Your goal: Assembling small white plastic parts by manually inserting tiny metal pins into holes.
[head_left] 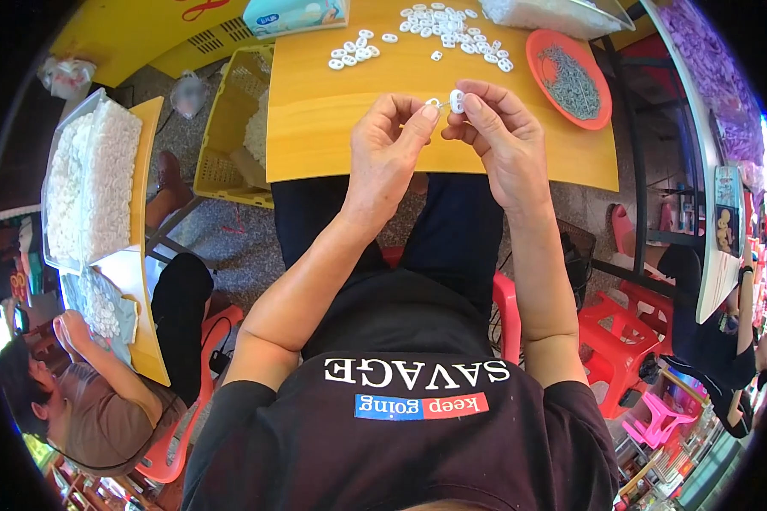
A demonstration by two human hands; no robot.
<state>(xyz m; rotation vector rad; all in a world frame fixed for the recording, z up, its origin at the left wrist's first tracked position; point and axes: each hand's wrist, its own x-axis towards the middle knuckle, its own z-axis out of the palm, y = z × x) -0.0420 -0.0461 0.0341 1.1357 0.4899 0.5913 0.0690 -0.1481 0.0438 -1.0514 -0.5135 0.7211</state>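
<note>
Above the near part of the yellow table [315, 128], my two hands meet. My left hand [382, 162] pinches a small white ring-shaped piece [434, 102] between thumb and forefinger. A white oval plastic piece with holes [457, 101] is held on edge by the thumb and fingers of my right hand [513, 157]. A thin metal pin [444, 105] seems to bridge the two pieces; its ends are hidden. Beyond my hands lie a pile of similar white oval pieces [452, 32] and a smaller group [349, 55]. Grey metal screws or pins [573, 83] fill a red plate [595, 119] at right.
A tissue box [294, 17] and a clear bin of white parts [554, 15] stand at the far edge. Left are a yellow crate [217, 175] and another table with a clear bin [94, 179], where a person [102, 409] sits. Red stools [614, 341] stand right, near another person [716, 349].
</note>
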